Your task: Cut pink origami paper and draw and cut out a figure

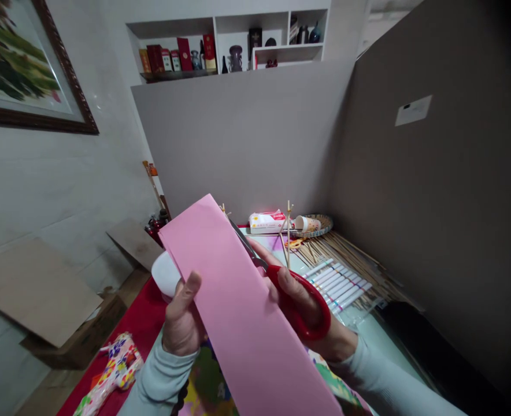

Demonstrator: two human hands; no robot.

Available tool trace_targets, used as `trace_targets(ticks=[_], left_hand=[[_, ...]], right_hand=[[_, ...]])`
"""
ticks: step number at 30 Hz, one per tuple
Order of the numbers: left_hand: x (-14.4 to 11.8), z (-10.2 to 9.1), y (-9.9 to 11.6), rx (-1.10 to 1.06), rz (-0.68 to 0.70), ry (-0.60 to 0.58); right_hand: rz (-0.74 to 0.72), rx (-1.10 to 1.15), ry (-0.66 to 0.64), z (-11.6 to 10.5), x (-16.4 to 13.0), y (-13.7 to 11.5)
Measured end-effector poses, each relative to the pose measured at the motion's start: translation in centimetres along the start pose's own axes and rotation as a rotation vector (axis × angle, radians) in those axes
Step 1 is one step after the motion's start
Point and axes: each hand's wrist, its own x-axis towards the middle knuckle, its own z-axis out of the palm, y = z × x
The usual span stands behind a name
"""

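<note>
Two hands — left hand (pixel 181 323) on pink paper (pixel 242 312), right hand (pixel 307 306) in red scissors (pixel 296 303).

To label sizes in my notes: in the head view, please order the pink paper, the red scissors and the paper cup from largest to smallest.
1. pink paper
2. red scissors
3. paper cup; it lies farther away, so its true size is unsure.
</note>
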Motion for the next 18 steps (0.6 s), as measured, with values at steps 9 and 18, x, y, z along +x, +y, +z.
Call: trace_targets(ticks=[9, 18], left_hand=[[-0.1, 1.2, -0.6, 0.129, 0.126, 0.153], [-0.7, 1.2, -1.3, 0.184, 0.157, 0.157]], right_hand=[[0.024, -0.063, 0.014, 0.0, -0.3, 0.6], [-0.031, 0.029, 0.107, 0.5, -0.1, 1.0]])
